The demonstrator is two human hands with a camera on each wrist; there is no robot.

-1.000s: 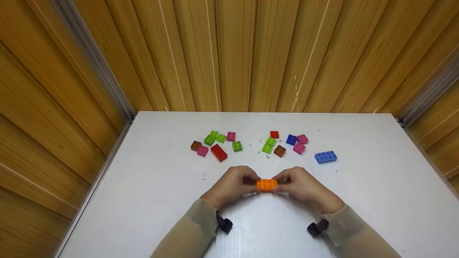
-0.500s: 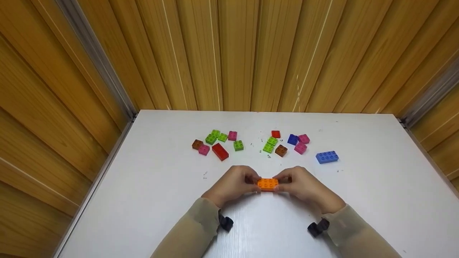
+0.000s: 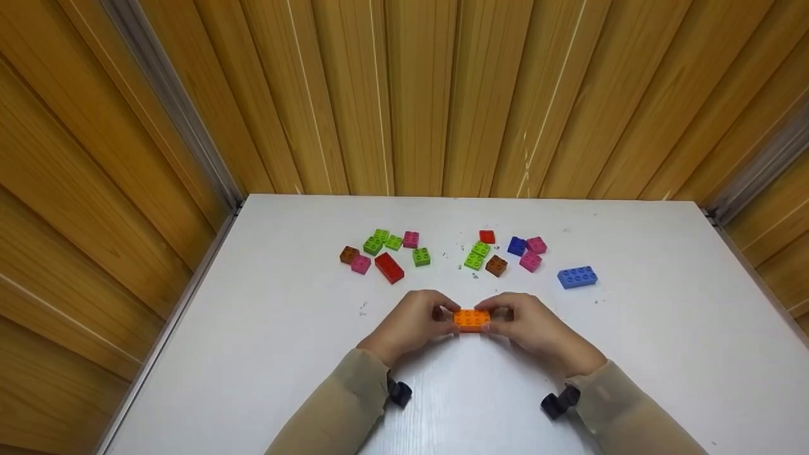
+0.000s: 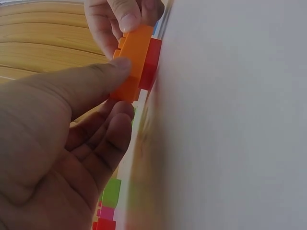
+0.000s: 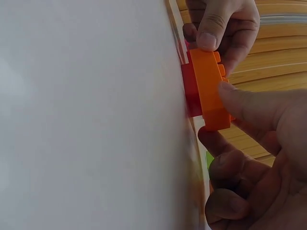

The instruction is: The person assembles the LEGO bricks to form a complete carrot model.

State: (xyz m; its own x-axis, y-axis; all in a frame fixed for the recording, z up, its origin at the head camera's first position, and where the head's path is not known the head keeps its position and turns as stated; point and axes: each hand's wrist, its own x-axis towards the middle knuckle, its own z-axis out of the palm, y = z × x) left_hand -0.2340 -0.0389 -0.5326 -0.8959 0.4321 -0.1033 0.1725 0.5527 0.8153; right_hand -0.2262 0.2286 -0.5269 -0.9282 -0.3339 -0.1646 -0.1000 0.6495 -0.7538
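Observation:
An orange eight-stud brick (image 3: 471, 320) is between both hands, studs up, above the white table (image 3: 284, 354). A red brick (image 5: 192, 91) lies against its underside in both wrist views; the head view hides it. My left hand (image 3: 411, 322) pinches the orange brick's left end between thumb and fingers. On the other end, my right hand (image 3: 531, 325) pinches it likewise, with thumb on the near side and a finger on the far side. Whether the red brick touches the table cannot be told.
Beyond the hands lie small green, pink and brown bricks, with a long red brick (image 3: 389, 268) at left. Another cluster, including a dark blue brick (image 3: 517, 246), lies right of it. A long light-blue brick (image 3: 577, 277) is far right. Wood-look panels (image 3: 417, 95) stand behind.
Both hands have shifted slightly away from the body with the orange brick. The right fingertips have slid a little left along its far side. The loose bricks remain in place.

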